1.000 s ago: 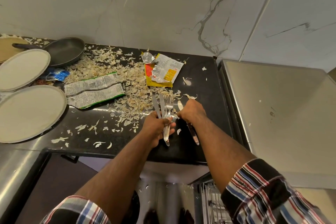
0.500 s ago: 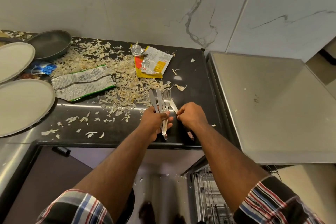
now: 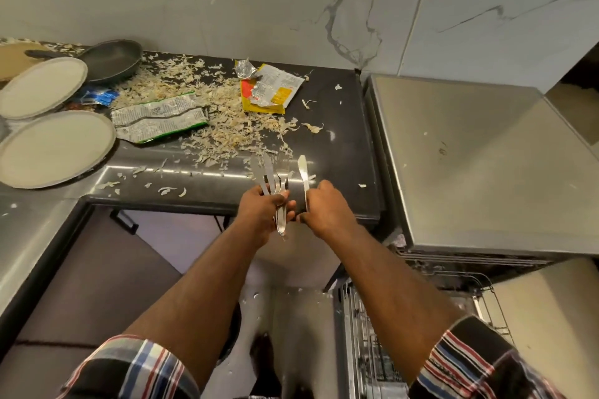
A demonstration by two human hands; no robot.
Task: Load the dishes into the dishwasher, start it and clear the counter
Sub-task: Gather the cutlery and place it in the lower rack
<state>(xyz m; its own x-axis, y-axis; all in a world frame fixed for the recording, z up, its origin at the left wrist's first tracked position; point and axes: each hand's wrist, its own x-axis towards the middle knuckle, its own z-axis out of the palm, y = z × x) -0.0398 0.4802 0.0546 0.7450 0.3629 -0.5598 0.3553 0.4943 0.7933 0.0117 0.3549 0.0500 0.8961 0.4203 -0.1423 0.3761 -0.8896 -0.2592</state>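
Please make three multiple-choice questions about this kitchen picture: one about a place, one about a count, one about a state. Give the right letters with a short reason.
1. Where does the dark pan stand?
A. at the back left of the counter, near the wall
B. inside the dishwasher rack
C. on the steel top at the right

2. How many round pale plates lie on the counter?
A. one
B. two
C. four

3. What is the right hand doing?
A. resting flat on the counter
B. hanging idle
C. holding one knife, blade pointing up

Answers:
1 A: the pan sits behind the far plate, close to the marble wall.
2 B: only the far plate and the near plate show.
3 C: its grip is round a single knife, while the left hand holds a bundle of cutlery.
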